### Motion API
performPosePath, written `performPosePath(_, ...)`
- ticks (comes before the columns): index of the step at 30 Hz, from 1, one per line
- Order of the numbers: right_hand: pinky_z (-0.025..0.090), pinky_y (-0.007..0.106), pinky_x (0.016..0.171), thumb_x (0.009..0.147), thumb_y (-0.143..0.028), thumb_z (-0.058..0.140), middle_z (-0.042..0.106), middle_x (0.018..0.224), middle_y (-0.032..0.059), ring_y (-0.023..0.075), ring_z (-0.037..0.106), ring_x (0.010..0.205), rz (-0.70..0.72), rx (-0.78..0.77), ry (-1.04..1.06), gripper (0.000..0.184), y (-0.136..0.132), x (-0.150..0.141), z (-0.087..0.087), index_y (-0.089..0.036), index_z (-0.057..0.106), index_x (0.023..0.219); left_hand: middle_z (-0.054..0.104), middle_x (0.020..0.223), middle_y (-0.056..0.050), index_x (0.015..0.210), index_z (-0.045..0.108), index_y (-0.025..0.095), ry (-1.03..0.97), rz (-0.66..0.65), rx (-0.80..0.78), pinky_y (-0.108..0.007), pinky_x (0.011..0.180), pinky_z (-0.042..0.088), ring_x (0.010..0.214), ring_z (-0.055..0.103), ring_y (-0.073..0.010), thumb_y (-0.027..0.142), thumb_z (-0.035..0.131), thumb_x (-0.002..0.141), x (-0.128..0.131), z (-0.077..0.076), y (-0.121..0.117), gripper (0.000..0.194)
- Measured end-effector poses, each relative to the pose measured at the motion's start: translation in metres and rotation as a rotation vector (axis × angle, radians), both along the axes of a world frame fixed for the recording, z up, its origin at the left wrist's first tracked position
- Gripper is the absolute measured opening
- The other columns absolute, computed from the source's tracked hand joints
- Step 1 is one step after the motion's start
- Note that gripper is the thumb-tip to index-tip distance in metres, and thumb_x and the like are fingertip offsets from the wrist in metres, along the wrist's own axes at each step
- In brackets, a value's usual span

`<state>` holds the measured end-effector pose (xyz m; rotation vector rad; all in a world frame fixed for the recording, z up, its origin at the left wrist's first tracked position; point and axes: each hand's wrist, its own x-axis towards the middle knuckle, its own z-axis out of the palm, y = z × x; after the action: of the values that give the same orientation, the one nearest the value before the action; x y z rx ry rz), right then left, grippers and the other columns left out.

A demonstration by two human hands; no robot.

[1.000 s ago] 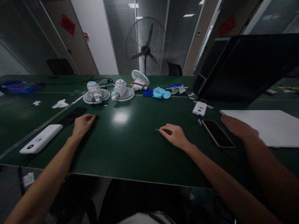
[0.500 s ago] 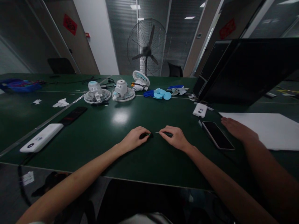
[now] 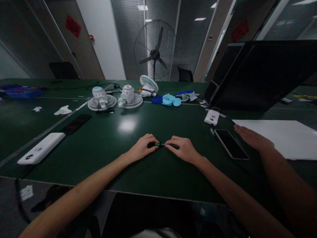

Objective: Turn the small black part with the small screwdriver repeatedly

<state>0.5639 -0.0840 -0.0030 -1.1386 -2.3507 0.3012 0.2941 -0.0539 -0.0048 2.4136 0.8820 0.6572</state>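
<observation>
My left hand (image 3: 143, 147) rests on the green table, closed on a small dark part with a green end (image 3: 157, 144). Most of that part is hidden by the fingers, so its kind does not show. In my right hand (image 3: 182, 147) is a small screwdriver (image 3: 175, 146) with a dark handle, pinched between thumb and fingers. The thin metal shaft points left, and its tip is at or very near the green end. Whether they touch is too small to tell.
A phone (image 3: 230, 143) and a white power bank (image 3: 212, 117) lie to the right, beside another person's hand (image 3: 252, 136) on white sheets (image 3: 292, 138). Further left are a larger power bank (image 3: 42, 148) and a dark phone (image 3: 77, 123). Small white fans (image 3: 127, 96) and light-blue discs (image 3: 171, 100) stand behind.
My right hand has moved slightly left and down, bringing the screwdriver tip up to the green-ended part. My left hand stays nearly where it was.
</observation>
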Motion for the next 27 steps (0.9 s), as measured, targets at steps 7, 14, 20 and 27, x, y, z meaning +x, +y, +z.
performPosePath(7, 0.052, 0.031, 0.07, 0.104, -0.039, 0.056, 0.072, 0.104, 0.0042, 0.0179, 0.068, 0.082, 0.024, 0.015, -0.023, 0.024, -0.003, -0.01, 0.003, -0.027, 0.074, 0.116, 0.066, 0.114, -0.009, 0.115, 0.071, 0.021, -0.007, -0.021, -0.014, -0.04, 0.094, 0.049, 0.107, 0.06, -0.0235, 0.032, 0.06, 0.099, 0.0, 0.001, -0.001, 0.022)
performPosePath(14, 0.055, 0.031, 0.073, 0.106, -0.04, 0.053, 0.071, 0.107, 0.0055, 0.018, 0.068, 0.084, 0.02, 0.043, 0.044, 0.028, -0.003, -0.022, 0.005, -0.026, 0.072, 0.122, 0.064, 0.115, -0.009, 0.117, 0.07, 0.021, 0.017, -0.016, 0.015, -0.04, 0.095, 0.049, 0.108, 0.059, -0.0238, 0.033, 0.061, 0.098, -0.001, 0.001, 0.001, 0.024)
performPosePath(20, 0.056, 0.032, 0.073, 0.105, -0.04, 0.055, 0.072, 0.104, 0.005, 0.0192, 0.068, 0.084, -0.061, 0.017, 0.083, 0.026, 0.001, -0.004, 0.002, -0.028, 0.073, 0.119, 0.062, 0.123, -0.009, 0.126, 0.067, 0.025, 0.029, -0.026, 0.011, -0.04, 0.1, 0.048, 0.113, 0.058, -0.0226, 0.03, 0.056, 0.101, -0.011, -0.002, -0.008, 0.028)
performPosePath(27, 0.056, 0.033, 0.075, 0.105, -0.038, 0.055, 0.072, 0.103, 0.0046, 0.0185, 0.068, 0.085, -0.065, -0.006, 0.147, 0.025, 0.003, 0.006, 0.001, -0.026, 0.072, 0.119, 0.063, 0.125, -0.009, 0.127, 0.067, 0.023, 0.104, 0.157, 0.046, -0.039, 0.105, 0.047, 0.115, 0.06, -0.0235, 0.031, 0.043, 0.105, -0.106, -0.003, 0.034, 0.034)
